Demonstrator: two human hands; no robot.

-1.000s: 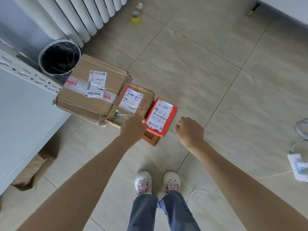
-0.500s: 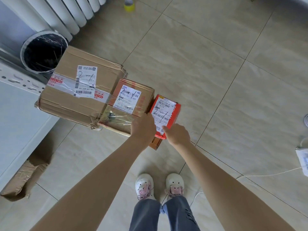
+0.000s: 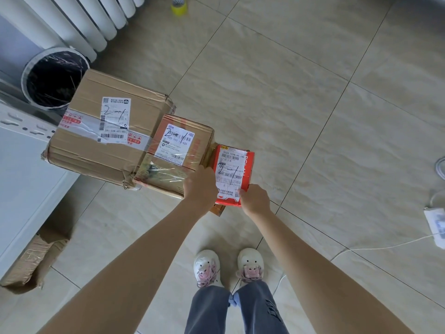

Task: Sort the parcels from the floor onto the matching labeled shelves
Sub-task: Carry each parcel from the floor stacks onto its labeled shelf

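Three parcels stand side by side on the tiled floor, each with a white label hand-marked "2-1". The large cardboard box [image 3: 101, 131] is on the left, a medium cardboard box [image 3: 178, 145] in the middle, a small red parcel [image 3: 232, 169] on the right. My left hand [image 3: 199, 186] grips the near right corner of the medium box, next to the red parcel's left edge. My right hand [image 3: 254, 200] pinches the red parcel's near right corner. A thin brown box [image 3: 218, 209] peeks out under the red parcel.
A white metal shelf unit [image 3: 21, 169] fills the left edge, with a flattened cardboard piece [image 3: 33, 259] under it. A bin with a black liner [image 3: 54, 78] and a radiator [image 3: 91, 22] stand behind. A yellow tape roll [image 3: 179, 6] and a white power strip [image 3: 435, 225] lie farther off.
My right hand moved left from beside the red parcel and took hold of its near corner. My left hand slid right along the medium box to its right corner.
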